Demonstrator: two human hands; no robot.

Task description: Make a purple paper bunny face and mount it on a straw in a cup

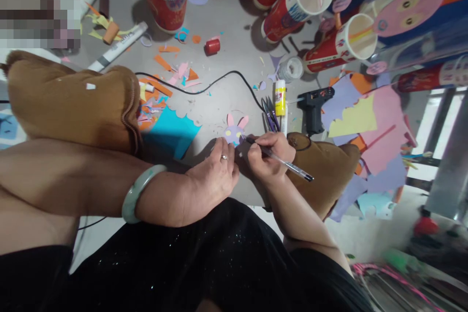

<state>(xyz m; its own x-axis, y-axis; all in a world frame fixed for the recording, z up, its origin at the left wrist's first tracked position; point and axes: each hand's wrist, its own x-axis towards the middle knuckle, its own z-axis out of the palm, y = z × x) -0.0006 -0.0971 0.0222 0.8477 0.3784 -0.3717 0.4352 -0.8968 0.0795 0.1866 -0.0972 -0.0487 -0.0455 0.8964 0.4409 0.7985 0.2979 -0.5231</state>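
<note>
Rabbit-face paper cutout [233,131] flat on table [224,91]; left hand [215,174] laid with fingers extended at its lower edge; right hand [274,147] pinching ballpoint pen [297,169]. Light hold could let cutout skid, ink straying.

We lose part of the rabbit [233,132] behind the left hand [212,178]; the top edge crops a cup [167,9], and the glue stick's [280,98] print escapes us.

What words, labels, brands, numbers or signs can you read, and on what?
None can be read with certainty.
White marker: dark lettering, too blurred to read.
Red cups: printed markings, too small and blurred.
Yellow-labelled tube: print too small to read.
Pen: no readable text.
</note>
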